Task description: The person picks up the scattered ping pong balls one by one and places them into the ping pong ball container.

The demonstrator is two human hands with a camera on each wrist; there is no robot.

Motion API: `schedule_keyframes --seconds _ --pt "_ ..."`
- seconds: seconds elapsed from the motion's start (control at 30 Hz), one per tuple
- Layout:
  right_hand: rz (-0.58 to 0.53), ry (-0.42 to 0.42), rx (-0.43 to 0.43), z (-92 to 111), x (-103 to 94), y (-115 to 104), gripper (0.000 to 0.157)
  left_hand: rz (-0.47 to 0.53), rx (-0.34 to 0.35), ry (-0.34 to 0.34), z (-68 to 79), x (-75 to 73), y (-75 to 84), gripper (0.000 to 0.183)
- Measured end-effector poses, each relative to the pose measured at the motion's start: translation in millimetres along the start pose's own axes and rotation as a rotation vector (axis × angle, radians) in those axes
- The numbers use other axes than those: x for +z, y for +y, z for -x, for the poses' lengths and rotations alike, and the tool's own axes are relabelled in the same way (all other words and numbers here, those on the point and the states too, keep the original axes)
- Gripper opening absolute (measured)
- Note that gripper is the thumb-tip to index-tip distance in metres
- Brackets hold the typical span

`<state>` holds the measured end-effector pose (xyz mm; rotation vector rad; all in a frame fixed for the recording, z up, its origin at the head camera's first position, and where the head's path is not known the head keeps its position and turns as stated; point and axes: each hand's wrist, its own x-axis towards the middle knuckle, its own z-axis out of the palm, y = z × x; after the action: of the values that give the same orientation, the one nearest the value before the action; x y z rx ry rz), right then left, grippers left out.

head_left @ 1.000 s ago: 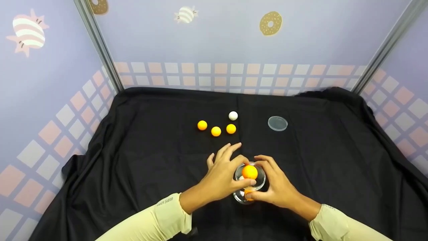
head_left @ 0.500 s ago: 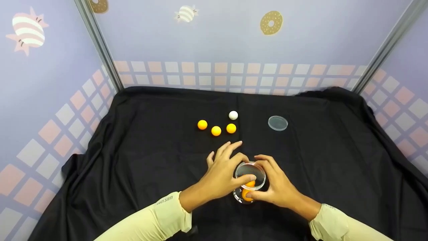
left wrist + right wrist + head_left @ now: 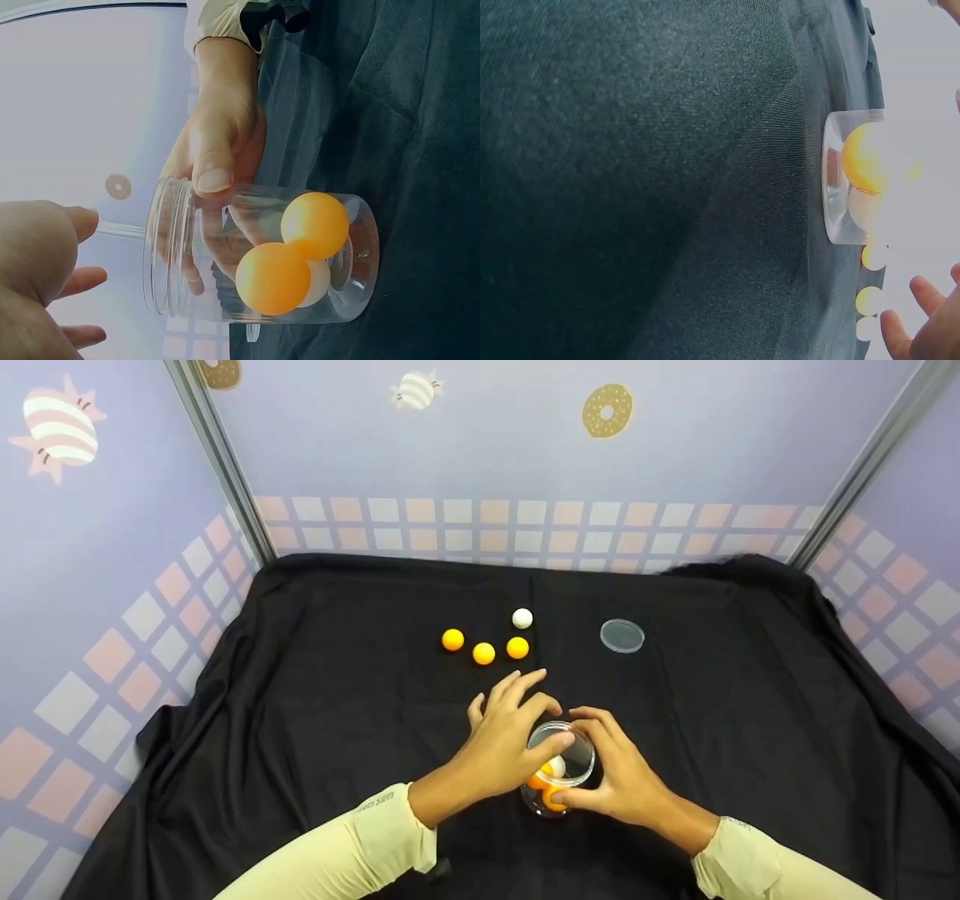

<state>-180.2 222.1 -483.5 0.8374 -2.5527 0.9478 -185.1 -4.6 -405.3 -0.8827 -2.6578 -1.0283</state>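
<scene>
A clear jar (image 3: pixel 579 761) stands on the black cloth, gripped around its side by my right hand (image 3: pixel 622 776). Two orange table tennis balls (image 3: pixel 272 279) and a white ball (image 3: pixel 320 282) lie inside it, low down, as the left wrist view shows. My left hand (image 3: pixel 495 746) hovers over the left of the mouth with its fingers spread and nothing in them. Its thumb passes above the opening in the head view. On the cloth beyond the hands sit more orange balls (image 3: pixel 484 653) and a white ball (image 3: pixel 522 619).
A clear round lid (image 3: pixel 622 636) lies flat at the right, past the jar. Black cloth (image 3: pixel 360 660) covers the table, wrinkled along its sides. Patterned wall panels (image 3: pixel 495 427) enclose the back and both sides, joined by metal posts (image 3: pixel 225 465).
An orange ball held at the jar's mouth by my left hand has dropped inside and settled. The left fingers have opened and lifted slightly off the rim. My right hand stays put.
</scene>
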Motion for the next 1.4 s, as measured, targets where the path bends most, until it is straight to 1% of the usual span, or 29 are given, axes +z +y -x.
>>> schedule_keyframes --seconds 0.1,0.17,0.3,0.4,0.53,0.67,0.83,1.07,1.23,1.4 --pt "0.006 0.002 -0.014 0 -0.6 0 0.082 0.000 0.001 0.017 -4.9 1.9 0.2 0.026" --pt "0.015 0.019 -0.027 1 -0.8 1 0.085 -0.007 0.004 0.025 -9.0 3.3 0.6 0.025" --pt "0.028 0.053 -0.057 1 -0.4 1 0.091 -0.027 0.005 0.040 -19.2 5.8 1.9 0.027" --pt "0.022 0.061 -0.066 0 0.1 0 0.092 -0.035 -0.001 0.045 -27.1 7.0 3.2 0.029" --pt "0.011 0.061 -0.060 1 0.0 0 0.089 -0.047 -0.020 0.037 -37.0 8.4 2.3 0.031" --pt "0.001 0.065 -0.053 1 -0.1 0 0.085 -0.068 -0.056 0.043 -47.3 9.3 -3.9 0.033" --pt "-0.008 0.075 -0.044 1 0.8 -1 0.084 -0.097 -0.112 0.081 -61.5 11.1 -20.6 0.035" --pt "-0.025 0.069 -0.044 1 1.9 0 0.083 -0.197 -0.182 0.143 -79.2 12.3 -52.8 0.038" --pt "-0.023 0.084 -0.056 1 2.4 0 0.082 -0.243 -0.223 0.182 -88.7 12.3 -78.8 0.039" --pt "-0.022 0.099 -0.062 0 3.2 -1 0.083 -0.248 -0.281 0.202 -94.7 11.4 -100.8 0.039"
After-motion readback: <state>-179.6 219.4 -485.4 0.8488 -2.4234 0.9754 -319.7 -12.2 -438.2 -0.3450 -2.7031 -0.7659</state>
